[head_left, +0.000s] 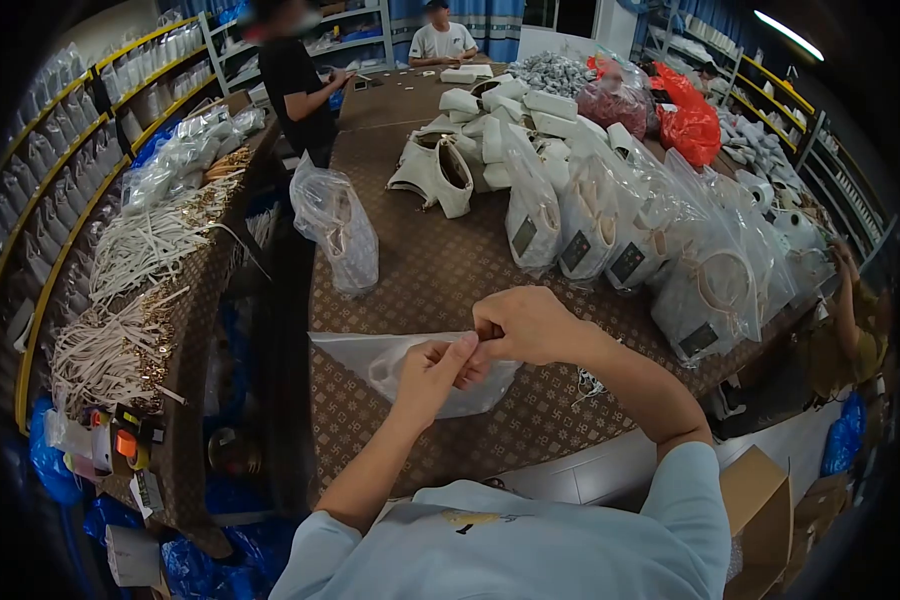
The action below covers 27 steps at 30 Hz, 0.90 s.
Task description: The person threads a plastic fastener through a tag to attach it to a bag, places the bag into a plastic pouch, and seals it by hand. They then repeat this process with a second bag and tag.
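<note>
My left hand [436, 376] and my right hand [532, 322] meet over the near part of the table, fingers pinched together. Whatever lies between their fingertips is too small or hidden to make out. Beneath them a clear plastic bag [355, 347] lies on its side on the brown patterned table cover, with a whitish handbag [385, 372] partly visible inside it. My hands cover the middle of this bag. Just beyond, to the left, stands another bagged light handbag [353, 245]. Thin white strings [590, 383] lie to the right of my hands.
Several bagged handbags [705, 285] line the table's right side. Unwrapped white handbags [440, 170] are piled behind them, near red plastic bags [688, 120]. A side table holds white straps [120, 345]. Two people sit or stand at the far end; another person's arm [847, 300] is at right.
</note>
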Motion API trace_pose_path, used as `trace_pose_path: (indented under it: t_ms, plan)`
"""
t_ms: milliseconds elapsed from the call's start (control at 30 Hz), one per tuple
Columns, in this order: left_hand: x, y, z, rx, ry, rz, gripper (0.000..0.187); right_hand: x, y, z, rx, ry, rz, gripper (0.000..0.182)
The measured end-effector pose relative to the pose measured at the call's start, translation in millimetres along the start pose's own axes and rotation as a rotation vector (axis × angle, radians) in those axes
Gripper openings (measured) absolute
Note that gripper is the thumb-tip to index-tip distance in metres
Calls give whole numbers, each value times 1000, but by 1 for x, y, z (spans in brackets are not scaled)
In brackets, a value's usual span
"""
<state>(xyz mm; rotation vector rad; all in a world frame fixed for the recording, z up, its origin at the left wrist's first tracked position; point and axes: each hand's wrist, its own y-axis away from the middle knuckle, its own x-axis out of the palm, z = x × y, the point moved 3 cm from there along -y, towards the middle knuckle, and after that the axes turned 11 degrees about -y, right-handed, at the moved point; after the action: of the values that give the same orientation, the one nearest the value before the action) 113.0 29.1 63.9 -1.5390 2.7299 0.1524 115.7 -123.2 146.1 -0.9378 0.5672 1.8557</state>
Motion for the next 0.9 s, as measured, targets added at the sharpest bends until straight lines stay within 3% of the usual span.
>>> trace_pose_path:
  t_ms: [233, 433, 533, 600, 733, 800, 833, 900]
  plan:
    - [6, 3, 0, 70, 165, -32, 35, -11, 7, -4, 79, -173, 12, 28]
    - [9, 5, 6, 80, 167, -38, 27, -3, 4, -3, -52, -182, 30, 26]
    - [9, 8, 5, 61, 132, -99, 27, -2, 4, 3, -107, -18, -16, 23]
    - [10, 7, 1, -35, 179, 24, 27, 0, 3, 2, -38, -58, -8, 21]
    - [8, 3, 6, -49, 210, 30, 27, 2, 1, 3, -73, -80, -49, 16]
    - [8, 1, 12, 131, 130, 20, 23, 1, 0, 3, -128, -56, -167, 15]
    - [12, 6, 10, 121, 135, 25, 23, 1, -4, -4, -116, -61, -163, 15]
    - [22, 23, -2, 370, -357, 80, 18, -14, -17, -18, -141, 310, -539, 15]
